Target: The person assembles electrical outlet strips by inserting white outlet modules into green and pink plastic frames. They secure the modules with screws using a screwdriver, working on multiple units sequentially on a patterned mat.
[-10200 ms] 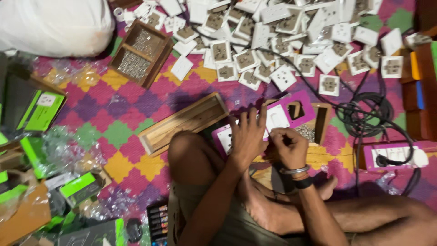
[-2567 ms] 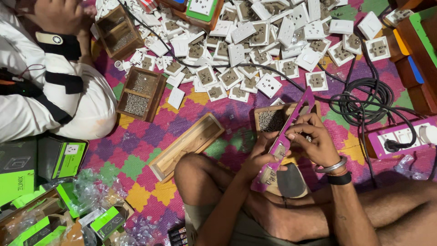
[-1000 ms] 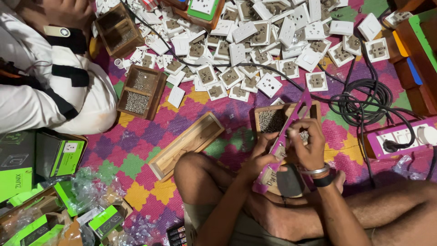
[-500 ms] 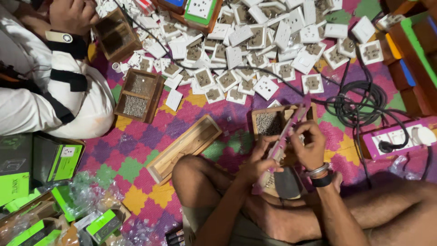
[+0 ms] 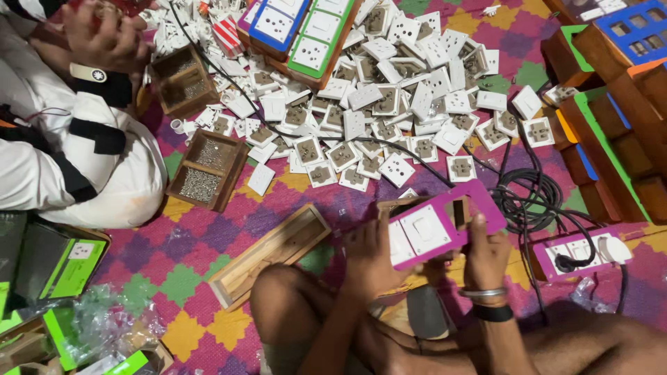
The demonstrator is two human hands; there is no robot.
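Pink switch plate gripped by both hands: left hand at lower-left end, right hand under right end. Long axis rises left to right, white switches facing up.

Floor workshop for electrical assembly — heaped white switch and socket modules, screw trays, patterned mat

sockets behind faceplate, tray left

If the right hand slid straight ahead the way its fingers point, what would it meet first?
Probably the square white socket module just beyond the pink switch plate that the right hand grips; depth is hard to judge.
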